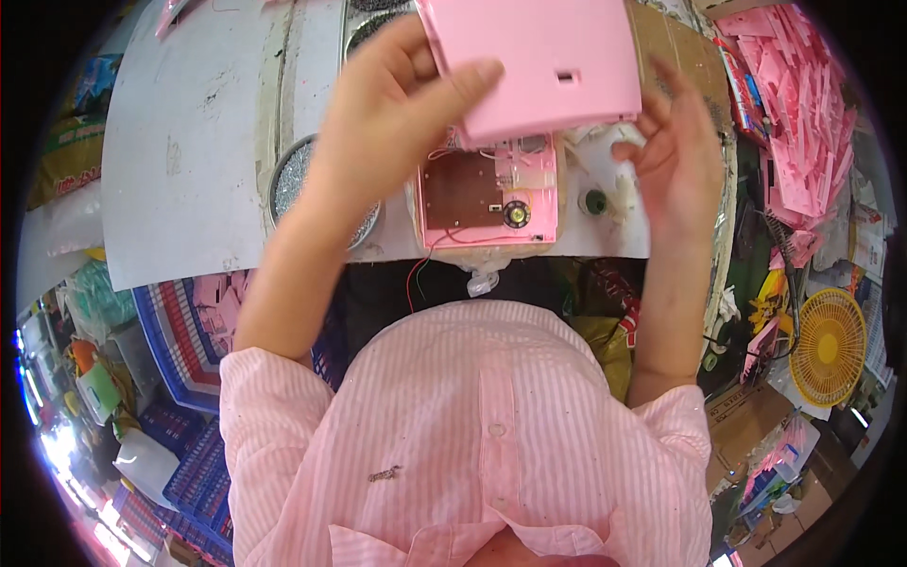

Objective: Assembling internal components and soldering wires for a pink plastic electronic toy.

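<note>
My left hand (406, 94) grips a pink plastic panel (539, 57) by its left edge, thumb on its face. A small rectangular slot shows near the panel's lower right. My right hand (675, 146) hovers beside the panel's right edge, its fingers apart and nothing seen in them. Below the panel, on the table, lies an open pink casing (436, 231) with a brown board, a small round speaker (516, 214) and thin wires. Red and green wires hang off its front edge. The panel hides the casing's far part.
Left of the casing is a round tin (283, 180) of small metal parts, partly behind my left forearm. A small green round object (593, 201) sits to its right. Pink parts (794, 113) pile up at the far right, above a yellow fan (828, 347). Blue crates (175, 350) stand lower left.
</note>
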`<state>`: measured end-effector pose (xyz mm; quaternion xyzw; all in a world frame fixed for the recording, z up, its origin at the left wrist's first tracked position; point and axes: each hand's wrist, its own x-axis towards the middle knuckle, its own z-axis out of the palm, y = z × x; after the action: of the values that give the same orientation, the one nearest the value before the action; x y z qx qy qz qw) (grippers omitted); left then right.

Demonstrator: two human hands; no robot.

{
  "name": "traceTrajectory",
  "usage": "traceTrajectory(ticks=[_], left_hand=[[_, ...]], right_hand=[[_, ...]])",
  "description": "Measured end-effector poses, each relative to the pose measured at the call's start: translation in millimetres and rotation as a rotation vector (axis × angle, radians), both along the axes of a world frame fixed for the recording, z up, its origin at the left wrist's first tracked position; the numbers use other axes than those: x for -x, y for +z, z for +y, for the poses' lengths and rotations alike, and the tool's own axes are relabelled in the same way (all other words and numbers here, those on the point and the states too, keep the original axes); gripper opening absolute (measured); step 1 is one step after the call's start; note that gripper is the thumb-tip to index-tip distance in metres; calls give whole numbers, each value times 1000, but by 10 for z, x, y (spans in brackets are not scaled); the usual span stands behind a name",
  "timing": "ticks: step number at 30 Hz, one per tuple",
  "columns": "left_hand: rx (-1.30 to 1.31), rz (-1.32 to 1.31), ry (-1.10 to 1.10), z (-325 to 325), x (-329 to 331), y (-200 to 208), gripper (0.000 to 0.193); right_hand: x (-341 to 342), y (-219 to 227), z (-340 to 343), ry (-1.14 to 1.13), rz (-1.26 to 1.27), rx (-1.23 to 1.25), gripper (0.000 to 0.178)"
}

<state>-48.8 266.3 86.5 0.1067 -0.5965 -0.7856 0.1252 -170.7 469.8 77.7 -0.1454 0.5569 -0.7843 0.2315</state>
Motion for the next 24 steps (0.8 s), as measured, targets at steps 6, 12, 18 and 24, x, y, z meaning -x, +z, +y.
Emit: traceTrajectory(ticks=[6, 12, 18, 24], left_hand=[[629, 94, 128, -7, -242, -241, 65], [825, -135, 20, 172, -610, -613, 75], [702, -201, 79, 177, -713, -707, 71], [929, -306, 175, 369, -944, -765, 61]], right_hand=[[-234, -132, 182, 110, 501, -493, 51], [-634, -557, 483, 224, 519, -715, 54], [-622, -646, 406, 274, 482, -668, 53], [-560, -569, 358, 391, 786, -845, 57]])
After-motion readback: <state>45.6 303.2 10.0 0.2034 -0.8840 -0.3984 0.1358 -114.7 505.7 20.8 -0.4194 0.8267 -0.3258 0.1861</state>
